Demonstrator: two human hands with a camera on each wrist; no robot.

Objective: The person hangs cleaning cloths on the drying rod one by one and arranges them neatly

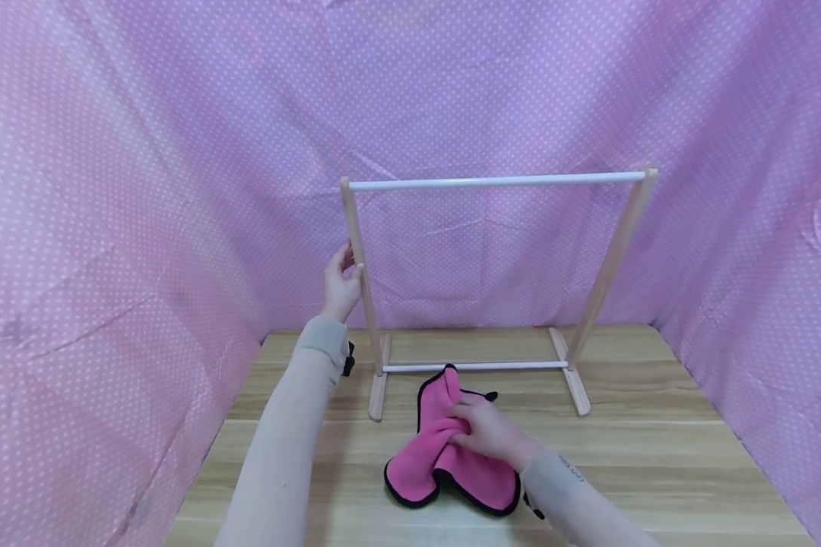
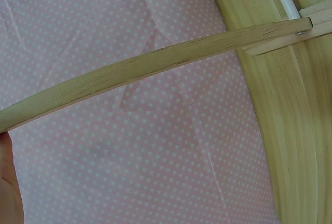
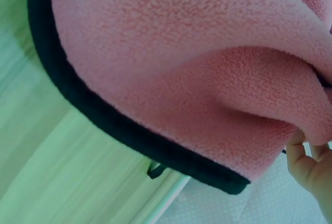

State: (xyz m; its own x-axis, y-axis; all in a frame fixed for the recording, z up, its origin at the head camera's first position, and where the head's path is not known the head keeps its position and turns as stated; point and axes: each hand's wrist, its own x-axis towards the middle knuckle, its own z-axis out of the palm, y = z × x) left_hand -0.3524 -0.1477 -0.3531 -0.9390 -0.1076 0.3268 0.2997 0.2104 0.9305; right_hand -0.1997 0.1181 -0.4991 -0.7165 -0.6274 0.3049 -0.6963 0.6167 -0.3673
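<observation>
A pink fleecy towel [image 1: 413, 469] with black edging lies bunched on the tabletop, in front of a wooden rack with white rods. My right hand [image 1: 494, 434] pinches a fold near its middle; up close in the right wrist view, the fingers [image 3: 295, 154] are at the gathered fleece [image 3: 150, 42]. A small black loop [image 3: 155, 170] sticks out from the trim. Farther back on the left, my left hand [image 1: 340, 285] holds the rack's left post [image 1: 369, 319] about halfway up, thumb on the near side. Only a sliver of that hand [image 2: 9, 182] shows in the left wrist view, beside the post [image 2: 155, 66].
The rack's white top rod [image 1: 496, 182] and low rod [image 1: 499, 366] join the left post to the right post [image 1: 609, 266]. Its feet [image 1: 578, 391] stand on the wood-grain table [image 1: 657, 456]. Pink dotted cloth [image 1: 486, 91] hangs behind and at both sides.
</observation>
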